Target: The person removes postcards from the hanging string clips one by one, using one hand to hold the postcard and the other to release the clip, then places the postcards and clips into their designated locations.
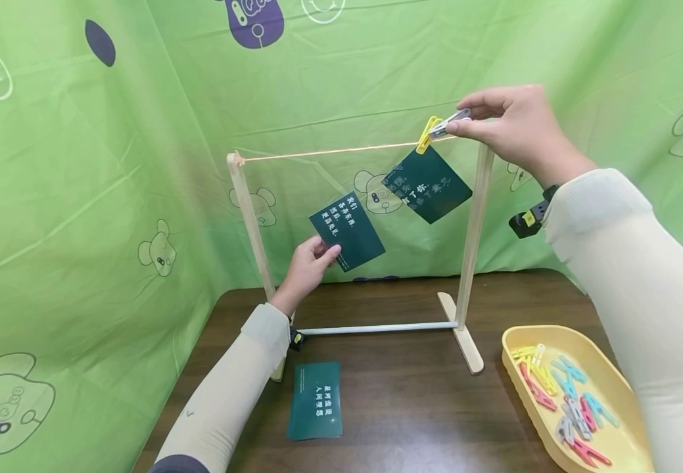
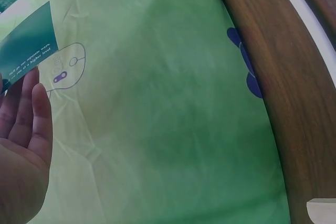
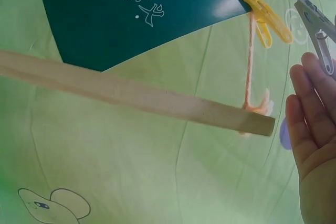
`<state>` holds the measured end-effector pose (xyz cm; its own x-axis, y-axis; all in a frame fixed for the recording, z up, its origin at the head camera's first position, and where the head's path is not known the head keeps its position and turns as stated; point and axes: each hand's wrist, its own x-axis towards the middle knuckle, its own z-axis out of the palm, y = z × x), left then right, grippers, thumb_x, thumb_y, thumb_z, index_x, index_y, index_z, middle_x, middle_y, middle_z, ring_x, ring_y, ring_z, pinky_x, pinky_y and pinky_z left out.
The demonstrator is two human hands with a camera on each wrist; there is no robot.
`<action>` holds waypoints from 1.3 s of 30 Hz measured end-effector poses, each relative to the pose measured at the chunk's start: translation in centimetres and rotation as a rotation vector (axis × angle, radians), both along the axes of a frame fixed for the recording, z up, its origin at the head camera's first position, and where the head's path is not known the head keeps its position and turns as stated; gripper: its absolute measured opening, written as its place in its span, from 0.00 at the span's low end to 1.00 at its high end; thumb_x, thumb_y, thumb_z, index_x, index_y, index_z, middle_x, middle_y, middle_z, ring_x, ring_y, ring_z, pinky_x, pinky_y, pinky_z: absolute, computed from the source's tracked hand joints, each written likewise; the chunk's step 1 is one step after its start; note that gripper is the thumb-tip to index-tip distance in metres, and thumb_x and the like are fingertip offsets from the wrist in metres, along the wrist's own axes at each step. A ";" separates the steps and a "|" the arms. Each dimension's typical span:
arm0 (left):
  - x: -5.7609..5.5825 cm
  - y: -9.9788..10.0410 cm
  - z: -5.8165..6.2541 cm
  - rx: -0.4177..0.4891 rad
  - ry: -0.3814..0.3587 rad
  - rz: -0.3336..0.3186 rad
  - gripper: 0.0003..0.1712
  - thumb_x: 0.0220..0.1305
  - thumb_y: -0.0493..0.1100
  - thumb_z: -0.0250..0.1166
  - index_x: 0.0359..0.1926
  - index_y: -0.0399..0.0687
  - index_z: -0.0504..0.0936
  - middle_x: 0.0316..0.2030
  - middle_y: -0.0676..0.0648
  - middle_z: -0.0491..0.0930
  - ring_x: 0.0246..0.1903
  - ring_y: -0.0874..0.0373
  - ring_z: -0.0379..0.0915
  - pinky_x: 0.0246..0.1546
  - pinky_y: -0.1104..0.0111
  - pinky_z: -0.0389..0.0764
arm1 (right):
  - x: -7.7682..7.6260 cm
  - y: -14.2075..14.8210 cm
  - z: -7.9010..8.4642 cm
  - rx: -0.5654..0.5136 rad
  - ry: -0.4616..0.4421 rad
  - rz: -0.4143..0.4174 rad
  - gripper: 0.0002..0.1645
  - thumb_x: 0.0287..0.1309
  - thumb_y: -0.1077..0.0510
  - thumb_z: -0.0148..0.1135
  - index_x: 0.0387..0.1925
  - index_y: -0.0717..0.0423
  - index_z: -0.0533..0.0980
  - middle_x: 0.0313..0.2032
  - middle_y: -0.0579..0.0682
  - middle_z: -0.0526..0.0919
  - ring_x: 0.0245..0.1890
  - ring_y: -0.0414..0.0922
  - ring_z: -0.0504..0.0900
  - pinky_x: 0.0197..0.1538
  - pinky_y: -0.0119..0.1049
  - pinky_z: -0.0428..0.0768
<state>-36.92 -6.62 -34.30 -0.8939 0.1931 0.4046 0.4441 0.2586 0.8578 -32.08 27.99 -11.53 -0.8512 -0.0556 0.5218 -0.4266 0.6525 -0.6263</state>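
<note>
My left hand (image 1: 311,266) pinches a dark green card (image 1: 350,230) with white writing by its lower edge, below the cord; the same card (image 2: 31,45) shows at the left of the left wrist view. A grey clothespin (image 1: 452,122) is pinched in my right hand (image 1: 513,128), just above the cord (image 1: 329,152). Beside it a yellow clothespin (image 1: 428,135) clips a second green card (image 1: 430,185) onto the cord by one corner. In the right wrist view the grey clothespin (image 3: 317,32) is apart from the yellow clothespin (image 3: 265,17).
The cord spans two wooden posts (image 1: 474,236), joined low down by a white rod (image 1: 376,328). Another green card or stack (image 1: 317,401) lies on the brown table (image 1: 412,407). At right, a yellow tray (image 1: 515,387) holds several coloured clothespins (image 1: 566,378). Green patterned cloth (image 1: 81,217) hangs behind.
</note>
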 end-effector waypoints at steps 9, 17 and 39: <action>0.4 -0.7 -1.0 -0.024 -0.004 0.010 0.15 0.72 0.45 0.65 0.53 0.40 0.82 0.43 0.37 0.89 0.36 0.46 0.82 0.39 0.67 0.86 | 0.6 1.1 -1.1 0.001 0.005 -0.035 0.28 0.54 0.41 0.76 0.54 0.48 0.85 0.30 0.21 0.83 0.47 0.28 0.75 0.44 0.26 0.69; 0.8 -1.3 -1.8 -0.054 -0.002 0.026 0.15 0.72 0.46 0.64 0.51 0.40 0.83 0.40 0.37 0.89 0.34 0.49 0.80 0.40 0.62 0.87 | 1.0 1.9 -1.7 -0.065 0.049 -0.045 0.23 0.53 0.44 0.78 0.50 0.46 0.87 0.33 0.21 0.84 0.48 0.25 0.76 0.46 0.22 0.68; 1.4 -2.4 -3.9 -0.048 -0.016 0.022 0.13 0.72 0.44 0.65 0.47 0.37 0.82 0.38 0.36 0.89 0.32 0.49 0.81 0.35 0.67 0.85 | 2.3 4.7 -3.2 -0.058 0.035 -0.112 0.22 0.53 0.43 0.78 0.50 0.42 0.87 0.34 0.15 0.82 0.45 0.21 0.75 0.45 0.22 0.66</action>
<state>-35.57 -9.06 -38.18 -0.9046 0.1920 0.3806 0.4239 0.3095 0.8512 -29.79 32.69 -14.71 -0.8314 0.0701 0.5513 -0.3755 0.6604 -0.6502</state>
